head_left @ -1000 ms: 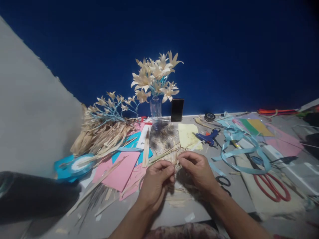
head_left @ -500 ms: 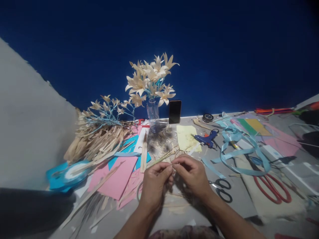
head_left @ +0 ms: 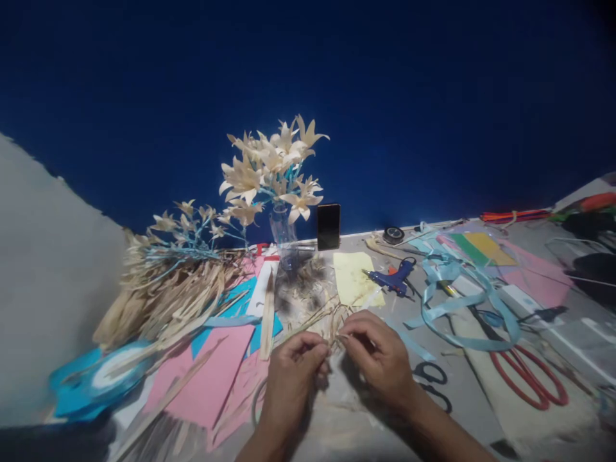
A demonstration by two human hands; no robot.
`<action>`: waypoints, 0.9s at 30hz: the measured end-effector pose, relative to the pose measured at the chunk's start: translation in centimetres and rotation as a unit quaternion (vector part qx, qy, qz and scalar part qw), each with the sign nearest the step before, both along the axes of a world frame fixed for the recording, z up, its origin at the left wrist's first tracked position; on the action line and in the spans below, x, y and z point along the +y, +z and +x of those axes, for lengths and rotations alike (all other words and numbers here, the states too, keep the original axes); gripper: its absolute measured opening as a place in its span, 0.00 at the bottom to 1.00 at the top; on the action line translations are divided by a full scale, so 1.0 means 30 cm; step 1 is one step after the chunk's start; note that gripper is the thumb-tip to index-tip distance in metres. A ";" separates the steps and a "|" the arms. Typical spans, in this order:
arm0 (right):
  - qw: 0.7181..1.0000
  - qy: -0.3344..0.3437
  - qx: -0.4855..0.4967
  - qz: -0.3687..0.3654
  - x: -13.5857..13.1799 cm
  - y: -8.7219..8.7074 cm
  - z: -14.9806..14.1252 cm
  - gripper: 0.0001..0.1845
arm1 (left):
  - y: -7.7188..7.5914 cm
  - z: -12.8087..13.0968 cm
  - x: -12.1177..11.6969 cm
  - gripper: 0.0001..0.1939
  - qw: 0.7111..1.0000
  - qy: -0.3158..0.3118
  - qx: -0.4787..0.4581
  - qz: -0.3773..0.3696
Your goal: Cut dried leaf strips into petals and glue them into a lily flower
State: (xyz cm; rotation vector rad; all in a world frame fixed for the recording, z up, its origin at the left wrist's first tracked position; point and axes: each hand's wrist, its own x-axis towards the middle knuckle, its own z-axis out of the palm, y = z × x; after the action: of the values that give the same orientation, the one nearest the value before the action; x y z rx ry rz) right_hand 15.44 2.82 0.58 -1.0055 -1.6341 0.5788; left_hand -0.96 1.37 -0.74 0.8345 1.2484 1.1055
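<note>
My left hand (head_left: 294, 372) is closed in a pinch, thumb against fingertips, over the middle of the table. Facing it with a small gap between, my right hand (head_left: 382, 359) also pinches. Something thin and pale shows at the right fingertips, too small to name; what the left fingers hold is hidden. Dried straw-coloured scraps (head_left: 332, 321) lie just beyond both hands. Black-handled scissors (head_left: 436, 375) rest beside my right wrist, partly covered by it. Pink paper sheets (head_left: 216, 372) spread to the left of my left hand.
Pale husk-like flowers (head_left: 274, 167) stand in a clear vase (head_left: 283, 231), near an upright phone (head_left: 328, 227). A blue glue gun (head_left: 394, 278) touches yellow paper (head_left: 353, 269). Light-blue ribbon (head_left: 469, 301) and red-handled scissors (head_left: 532, 378) lie right; a dried husk bundle (head_left: 149, 289) lies left.
My hands have drawn slightly apart at the fingertips and sit a little lower in view. The camera has tilted and shifted, so the background sits lower and further left.
</note>
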 end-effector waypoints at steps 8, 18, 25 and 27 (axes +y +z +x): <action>0.968 -0.079 0.069 -0.230 0.065 -0.050 0.109 0.08 | -0.033 -0.051 0.052 0.08 0.964 -0.112 0.234 0.053; 0.958 -0.012 0.033 -0.286 0.079 -0.030 0.136 0.08 | -0.005 0.030 0.093 0.08 0.970 -0.104 0.210 0.071; 0.958 0.085 -0.013 -0.273 0.114 0.007 0.041 0.06 | -0.006 0.040 0.128 0.11 0.998 -0.038 0.041 0.023; 0.954 0.097 -0.020 -0.283 0.135 0.004 0.030 0.05 | -0.011 0.029 0.132 0.13 0.999 -0.037 0.018 0.009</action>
State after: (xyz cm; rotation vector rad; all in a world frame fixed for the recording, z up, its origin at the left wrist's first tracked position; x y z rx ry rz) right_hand 16.33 6.86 0.71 -1.2753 -1.6479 1.2129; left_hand -0.10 5.32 -1.07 0.9108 1.2280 1.0477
